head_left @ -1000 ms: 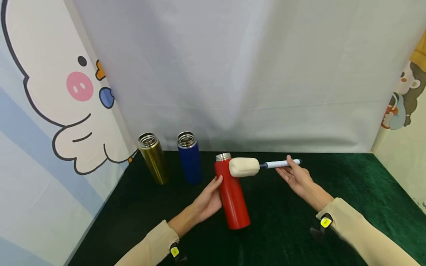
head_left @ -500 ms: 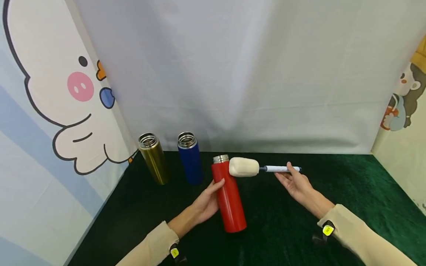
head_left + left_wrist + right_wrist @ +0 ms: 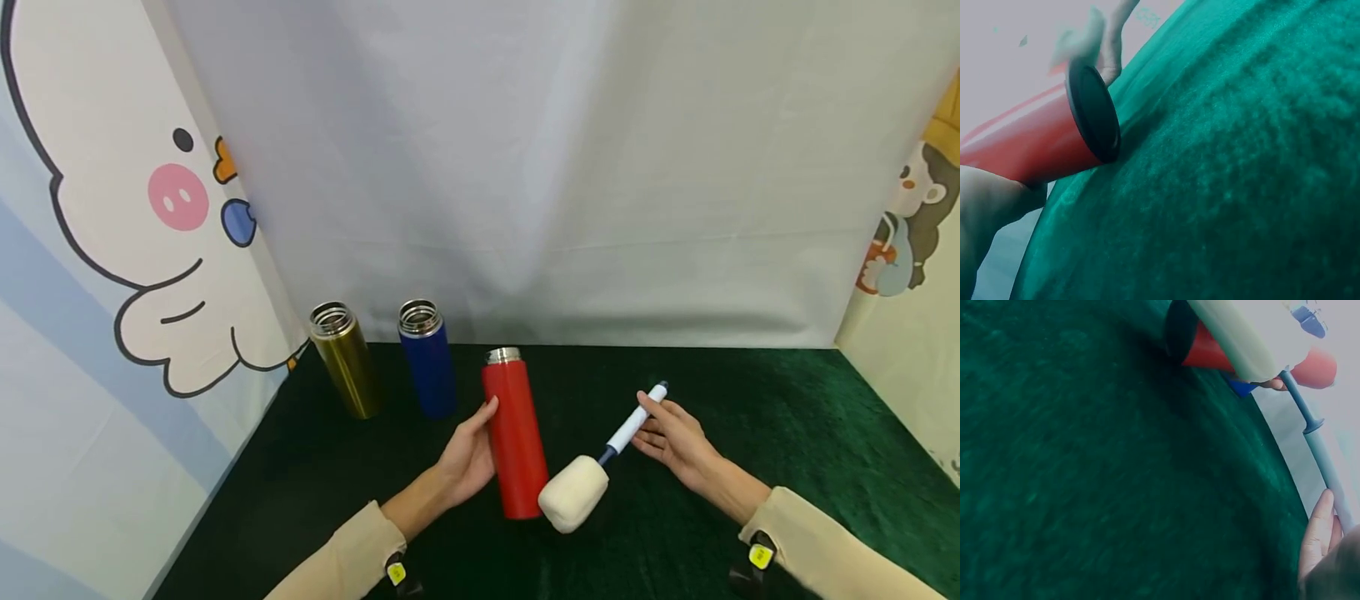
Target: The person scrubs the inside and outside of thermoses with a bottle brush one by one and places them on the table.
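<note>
A red bottle (image 3: 516, 442) with a bare steel neck stands slightly tilted in the middle of the head view. My left hand (image 3: 468, 454) grips its side, thumb across the front. In the left wrist view the bottle's dark base (image 3: 1094, 112) shows. My right hand (image 3: 675, 437) pinches the white handle of a bottle brush (image 3: 626, 429) between thumb and fingers. Its cream sponge head (image 3: 573, 493) points down and left, overlapping the bottle's lower right side in the head view. The right wrist view shows the sponge head (image 3: 1247, 337) in front of the red bottle (image 3: 1207, 350).
A gold bottle (image 3: 347, 367) and a blue bottle (image 3: 429, 367), both without lids, stand at the back left. Dark green cloth (image 3: 787, 417) covers the table. A white curtain (image 3: 600, 167) hangs behind it, with a cartoon-printed panel (image 3: 97, 208) on the left.
The brush has swung from level near the bottle's neck to slanting, its sponge head now low beside the bottle's base. The red bottle has shifted slightly and stands more upright, still in my left hand.
</note>
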The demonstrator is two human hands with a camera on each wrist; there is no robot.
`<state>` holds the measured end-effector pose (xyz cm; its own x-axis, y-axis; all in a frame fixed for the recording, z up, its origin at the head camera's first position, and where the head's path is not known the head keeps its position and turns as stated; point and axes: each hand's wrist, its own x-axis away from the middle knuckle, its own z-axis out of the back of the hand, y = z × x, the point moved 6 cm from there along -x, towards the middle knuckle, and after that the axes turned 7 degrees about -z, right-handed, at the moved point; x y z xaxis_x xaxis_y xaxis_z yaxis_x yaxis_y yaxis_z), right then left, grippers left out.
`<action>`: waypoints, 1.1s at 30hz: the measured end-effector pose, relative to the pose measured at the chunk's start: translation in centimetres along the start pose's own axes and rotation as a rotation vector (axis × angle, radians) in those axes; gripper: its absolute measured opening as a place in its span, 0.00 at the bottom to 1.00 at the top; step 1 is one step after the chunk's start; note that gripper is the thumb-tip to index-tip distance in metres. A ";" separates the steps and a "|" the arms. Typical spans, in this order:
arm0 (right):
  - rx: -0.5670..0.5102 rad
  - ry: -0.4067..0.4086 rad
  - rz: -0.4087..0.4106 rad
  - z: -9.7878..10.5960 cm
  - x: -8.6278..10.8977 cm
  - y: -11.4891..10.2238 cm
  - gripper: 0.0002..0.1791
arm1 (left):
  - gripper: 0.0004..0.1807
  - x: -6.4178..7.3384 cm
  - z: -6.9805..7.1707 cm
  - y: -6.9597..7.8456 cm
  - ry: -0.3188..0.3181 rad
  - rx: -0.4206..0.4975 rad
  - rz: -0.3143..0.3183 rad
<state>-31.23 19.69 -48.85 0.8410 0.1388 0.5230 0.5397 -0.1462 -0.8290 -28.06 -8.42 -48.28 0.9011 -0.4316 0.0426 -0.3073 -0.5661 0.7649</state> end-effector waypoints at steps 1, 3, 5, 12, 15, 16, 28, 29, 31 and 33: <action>-0.004 -0.003 0.007 -0.2 -0.1 -0.2 0.22 | 0.30 0.0 0.0 -0.1 0.001 0.003 -0.002; -0.023 -0.006 0.023 -0.7 -0.3 -0.6 0.22 | 0.31 -0.2 -0.1 -0.1 0.000 0.009 -0.014; -0.056 -0.012 0.034 -1.2 -0.5 -1.2 0.21 | 0.32 -0.3 -0.2 -0.1 0.006 0.015 -0.023; -0.278 -0.051 0.000 -2.6 -0.8 -3.6 0.17 | 0.42 -0.6 -0.4 -0.2 0.010 -0.006 -0.006; -0.401 -0.085 -0.028 -3.3 -0.7 -4.4 0.17 | 0.44 -0.6 -0.5 -0.2 0.004 -0.014 0.007; -0.436 -0.094 -0.035 -3.5 -0.7 -4.6 0.17 | 0.45 -0.7 -0.6 -0.1 -0.003 -0.017 0.004; -0.214 -0.097 -0.056 -3.0 -0.3 -1.0 0.30 | 0.36 -0.4 0.0 0.1 0.100 -0.007 -0.030; -0.162 -0.089 -0.044 -2.7 -0.3 -0.5 0.29 | 0.35 -0.3 0.1 0.1 0.106 -0.020 -0.035; -0.081 -0.068 -0.026 -2.2 -0.1 0.2 0.25 | 0.32 0.1 0.4 0.2 0.127 -0.070 -0.030; -0.023 -0.049 -0.015 -1.7 0.1 0.7 0.22 | 0.33 0.4 0.9 0.3 0.145 -0.159 -0.013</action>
<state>-30.71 17.93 -49.02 0.8302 0.1887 0.5245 0.5533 -0.1658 -0.8163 -28.09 -9.41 -48.65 0.9426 -0.3133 0.1155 -0.2538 -0.4476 0.8575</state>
